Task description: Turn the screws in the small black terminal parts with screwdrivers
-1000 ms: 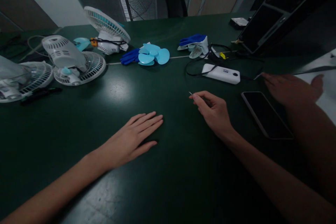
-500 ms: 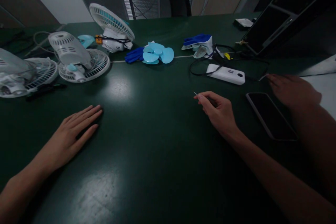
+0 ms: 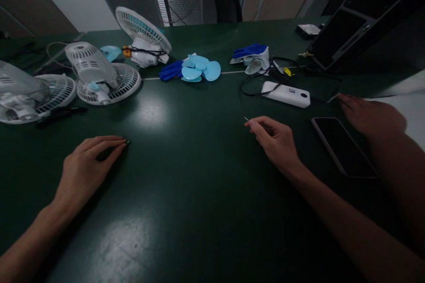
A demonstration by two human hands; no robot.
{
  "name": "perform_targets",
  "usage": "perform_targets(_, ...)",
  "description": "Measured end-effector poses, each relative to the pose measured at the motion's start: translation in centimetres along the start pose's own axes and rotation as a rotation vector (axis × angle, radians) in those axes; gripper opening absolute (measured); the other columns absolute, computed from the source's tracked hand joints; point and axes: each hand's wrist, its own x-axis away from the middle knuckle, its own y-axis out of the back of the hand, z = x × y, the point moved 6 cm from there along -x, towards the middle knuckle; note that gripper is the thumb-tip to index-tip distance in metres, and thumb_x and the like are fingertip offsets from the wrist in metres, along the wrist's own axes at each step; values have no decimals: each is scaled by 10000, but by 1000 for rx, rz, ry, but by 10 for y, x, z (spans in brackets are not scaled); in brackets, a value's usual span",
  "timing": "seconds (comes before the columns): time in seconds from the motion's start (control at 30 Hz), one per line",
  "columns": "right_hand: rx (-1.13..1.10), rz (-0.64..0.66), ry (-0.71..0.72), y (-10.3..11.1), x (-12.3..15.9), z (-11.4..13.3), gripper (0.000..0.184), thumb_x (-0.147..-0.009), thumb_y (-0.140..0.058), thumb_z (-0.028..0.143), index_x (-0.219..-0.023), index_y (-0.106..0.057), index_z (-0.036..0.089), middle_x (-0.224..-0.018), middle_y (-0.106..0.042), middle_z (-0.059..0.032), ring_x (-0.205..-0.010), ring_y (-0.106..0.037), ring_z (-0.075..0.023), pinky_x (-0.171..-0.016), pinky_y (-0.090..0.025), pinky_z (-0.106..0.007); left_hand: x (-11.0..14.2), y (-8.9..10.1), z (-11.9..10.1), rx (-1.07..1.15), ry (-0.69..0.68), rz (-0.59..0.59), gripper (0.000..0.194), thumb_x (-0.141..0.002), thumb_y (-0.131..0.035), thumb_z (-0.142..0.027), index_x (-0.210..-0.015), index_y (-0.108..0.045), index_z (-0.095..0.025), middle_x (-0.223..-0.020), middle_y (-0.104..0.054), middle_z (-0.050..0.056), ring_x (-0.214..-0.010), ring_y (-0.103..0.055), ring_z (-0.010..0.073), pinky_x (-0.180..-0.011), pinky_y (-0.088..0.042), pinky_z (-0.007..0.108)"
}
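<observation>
My left hand (image 3: pixel 88 161) rests at the left of the dark green table (image 3: pixel 189 203), thumb and fingertips pinched together. A tiny dark thing (image 3: pixel 128 142) shows at these fingertips, too small to name. My right hand (image 3: pixel 274 141) is closed in a pinch on a thin metal pin (image 3: pixel 246 118), whose tip sticks out to the left; the rest is hidden in the fingers. To the right of that hand lies a phone (image 3: pixel 343 148), dark screen up. Behind it is a white power bank (image 3: pixel 286 94) with a black cable.
Another person's hand (image 3: pixel 373 115) rests at the right, near white paper (image 3: pixel 413 112). White fan parts (image 3: pixel 96 66) stand at the left, beside a black tool (image 3: pixel 61 116). Light blue fan blades (image 3: pixel 201 68) and blue-white gloves (image 3: pixel 252 57) lie farther back. A black cabinet (image 3: pixel 352 26) stands back right.
My left hand has slid left across the table, first flat with fingers stretched, and has now closed into a pinch. My right hand keeps its grip on the pin. The view has shifted slightly.
</observation>
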Motion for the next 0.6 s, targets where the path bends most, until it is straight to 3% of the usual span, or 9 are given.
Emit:
perform_targets(0.17,6,7,-9,0,1,1,280,-964,-587,445,-1013,-754,226,-891,-702,-34,-676,-595,-134,-558,-445,-274,0,-7,16,20,78,14,388,-955,-543,-522,-1229,-636,-264,-1274,-647,38,-1175,-609,261,-1013,-493,427)
perform_targets(0.27,2,8,-24,-1,1,2,280,-964,-584,444,-1011,-757,229,-890,-701,-35,-683,-597,-138,-558,-437,-275,-1,-12,22,17,55,24,443,-949,-517,-531,-1279,-630,-259,-1319,-633,51,-1225,-579,267,-1041,-466,431)
perform_targets(0.6,12,18,-19,0,0,4,267,-962,-588,435,-1007,-756,233,-921,-712,-36,-727,-623,-152,-620,-485,-302,3,-9,9,-110,-88,-58,344,-993,-481,-462,-1132,-695,-230,-1208,-706,24,-1131,-639,202,-1001,-483,338)
